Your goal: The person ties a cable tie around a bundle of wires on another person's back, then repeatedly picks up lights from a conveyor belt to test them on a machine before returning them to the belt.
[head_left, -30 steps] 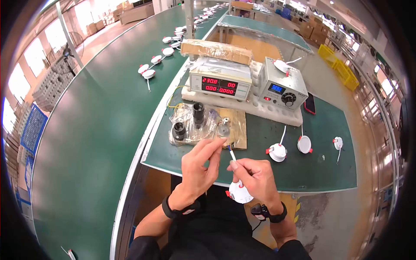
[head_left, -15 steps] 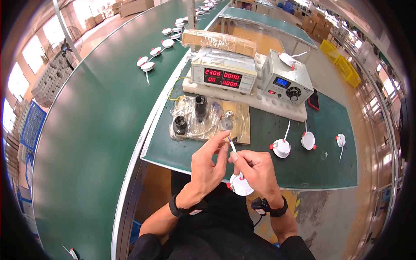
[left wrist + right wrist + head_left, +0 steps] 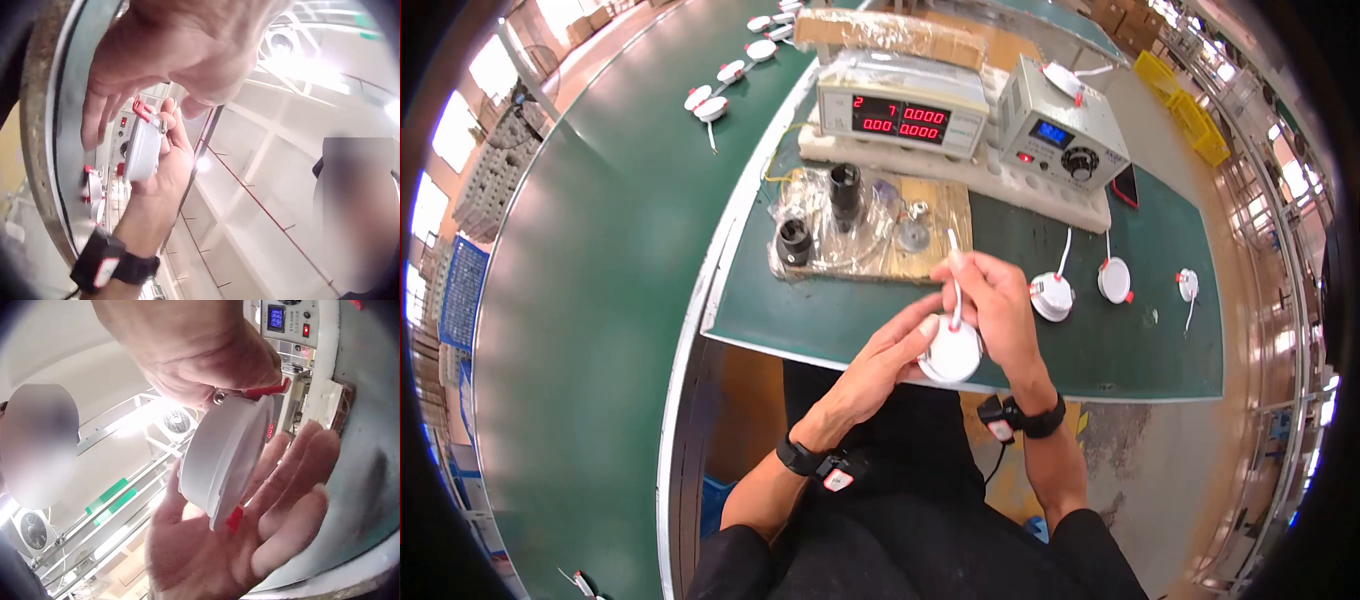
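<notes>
A round white downlight [image 3: 952, 354] with red-tipped spring clips hangs near the bench's front edge. My right hand [image 3: 1003, 310] pinches its white cable [image 3: 953, 240] between thumb and fingers, and the cable's free end points up toward the board. Beside the lamp is my left hand [image 3: 872, 372], its thumb at the lamp's left edge. In the right wrist view the left hand's fingers are loosely extended, palm up under the downlight [image 3: 219, 453]. The left wrist view shows the lamp [image 3: 142, 150] edge-on, in front of the right hand.
Behind the hands lies a plastic-wrapped board [image 3: 880, 262] with two black sockets. A power meter [image 3: 903, 112] and a grey box with a dial [image 3: 1065, 130] stand on white foam. More downlights [image 3: 1052, 297] lie to the right, near a phone [image 3: 1125, 187]. A green belt [image 3: 600, 300] runs along the left.
My left hand has left the cable's wire ends and come down beside the lamp. The right hand has lifted the cable and downlight forward over the bench edge. The meter's digits differ.
</notes>
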The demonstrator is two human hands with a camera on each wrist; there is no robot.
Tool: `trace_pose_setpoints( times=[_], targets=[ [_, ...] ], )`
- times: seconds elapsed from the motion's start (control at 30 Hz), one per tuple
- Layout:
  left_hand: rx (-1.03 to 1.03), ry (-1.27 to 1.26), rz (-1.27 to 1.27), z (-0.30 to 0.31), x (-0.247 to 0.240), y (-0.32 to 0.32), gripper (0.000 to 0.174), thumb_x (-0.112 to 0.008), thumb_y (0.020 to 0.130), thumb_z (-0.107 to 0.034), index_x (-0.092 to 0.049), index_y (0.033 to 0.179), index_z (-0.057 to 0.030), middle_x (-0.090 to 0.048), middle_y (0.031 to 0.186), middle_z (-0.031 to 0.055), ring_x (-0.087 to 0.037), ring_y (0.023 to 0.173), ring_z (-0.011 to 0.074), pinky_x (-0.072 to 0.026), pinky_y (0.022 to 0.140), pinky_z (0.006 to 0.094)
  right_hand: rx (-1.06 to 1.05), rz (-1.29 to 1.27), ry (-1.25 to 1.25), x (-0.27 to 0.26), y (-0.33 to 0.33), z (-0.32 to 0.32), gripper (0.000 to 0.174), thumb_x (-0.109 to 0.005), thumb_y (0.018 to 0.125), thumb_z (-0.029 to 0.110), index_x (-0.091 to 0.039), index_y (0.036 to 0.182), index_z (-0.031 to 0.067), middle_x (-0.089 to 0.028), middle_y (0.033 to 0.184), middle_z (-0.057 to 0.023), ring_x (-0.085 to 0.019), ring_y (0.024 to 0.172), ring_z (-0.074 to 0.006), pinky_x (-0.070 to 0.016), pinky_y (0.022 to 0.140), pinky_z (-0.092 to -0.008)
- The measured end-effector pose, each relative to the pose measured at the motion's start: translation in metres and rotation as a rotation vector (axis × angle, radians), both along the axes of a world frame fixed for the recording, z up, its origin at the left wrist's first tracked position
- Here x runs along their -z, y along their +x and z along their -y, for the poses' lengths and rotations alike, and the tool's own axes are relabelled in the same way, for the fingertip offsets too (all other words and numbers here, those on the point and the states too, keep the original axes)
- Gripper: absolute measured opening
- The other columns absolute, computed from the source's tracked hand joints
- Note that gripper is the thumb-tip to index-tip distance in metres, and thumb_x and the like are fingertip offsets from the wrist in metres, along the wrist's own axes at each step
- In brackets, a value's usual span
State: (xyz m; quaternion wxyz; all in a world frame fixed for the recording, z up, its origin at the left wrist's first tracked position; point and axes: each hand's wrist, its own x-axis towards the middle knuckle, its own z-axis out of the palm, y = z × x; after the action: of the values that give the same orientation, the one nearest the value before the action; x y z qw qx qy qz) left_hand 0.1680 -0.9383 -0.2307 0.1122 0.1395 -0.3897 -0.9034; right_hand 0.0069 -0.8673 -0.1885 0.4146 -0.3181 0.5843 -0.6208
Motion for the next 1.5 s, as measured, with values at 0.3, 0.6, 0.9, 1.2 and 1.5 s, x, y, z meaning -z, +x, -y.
trace_pose_setpoints(
  times=[0.3, 0.6, 0.9, 1.2, 1.5],
  targets=[
    [0.035, 0.339, 0.039, 0.004, 0.014, -0.012, 0.047, -0.066, 0.094, -0.002, -0.042, 0.135, -0.0042, -0.064, 0.123, 0.0178, -0.071, 0.104, 0.0381, -0.0639, 0.087, 0.0418, -0.038, -0.093, 0.107, 0.049, -0.025, 0.030, 0.034, -0.055, 0.104, 0.026, -0.069, 0.088, -0.0010, -0.059, 0.065, 0.0004, -0.045, 0.051, -0.0025, -0.0343, 0.046, -0.0224],
    [0.108, 0.378, 0.064, 0.020, 0.008, -0.032, 0.046, -0.066, 0.093, 0.000, -0.047, 0.135, -0.0027, -0.065, 0.121, 0.0161, -0.070, 0.108, 0.0382, -0.0628, 0.091, 0.0401, -0.031, -0.205, 0.191, 0.052, -0.038, 0.048, 0.034, -0.060, 0.101, 0.027, -0.063, 0.077, 0.0032, -0.048, 0.058, 0.0057, -0.039, 0.048, -0.0020, -0.0281, 0.044, -0.0219],
    [0.155, 0.335, 0.084, 0.030, 0.011, -0.035, 0.048, -0.069, 0.090, 0.001, -0.049, 0.134, -0.0026, -0.066, 0.119, 0.0165, -0.070, 0.106, 0.0361, -0.0611, 0.094, 0.0415, -0.058, -0.175, 0.232, 0.047, -0.040, 0.051, 0.033, -0.059, 0.098, 0.025, -0.063, 0.073, 0.0032, -0.047, 0.055, 0.0057, -0.038, 0.047, -0.0030, -0.0286, 0.044, -0.0247],
    [0.189, 0.320, 0.080, 0.034, 0.008, -0.035, 0.050, -0.068, 0.092, -0.006, -0.048, 0.138, -0.0046, -0.061, 0.130, 0.0157, -0.064, 0.119, 0.0390, -0.0563, 0.099, 0.0446, -0.052, -0.236, 0.231, 0.047, -0.041, 0.052, 0.033, -0.057, 0.092, 0.021, -0.060, 0.071, -0.0051, -0.047, 0.056, -0.0028, -0.046, 0.053, -0.0109, -0.0362, 0.050, -0.0316],
    [0.185, 0.282, 0.075, 0.032, 0.006, -0.036, 0.052, -0.068, 0.090, -0.005, -0.049, 0.139, -0.0045, -0.063, 0.128, 0.0157, -0.066, 0.116, 0.0387, -0.0582, 0.094, 0.0412, -0.043, -0.298, 0.224, 0.059, -0.045, 0.053, 0.033, -0.056, 0.091, 0.022, -0.060, 0.072, -0.0044, -0.047, 0.054, -0.0038, -0.046, 0.052, -0.0119, -0.0379, 0.051, -0.0341]
  ],
)
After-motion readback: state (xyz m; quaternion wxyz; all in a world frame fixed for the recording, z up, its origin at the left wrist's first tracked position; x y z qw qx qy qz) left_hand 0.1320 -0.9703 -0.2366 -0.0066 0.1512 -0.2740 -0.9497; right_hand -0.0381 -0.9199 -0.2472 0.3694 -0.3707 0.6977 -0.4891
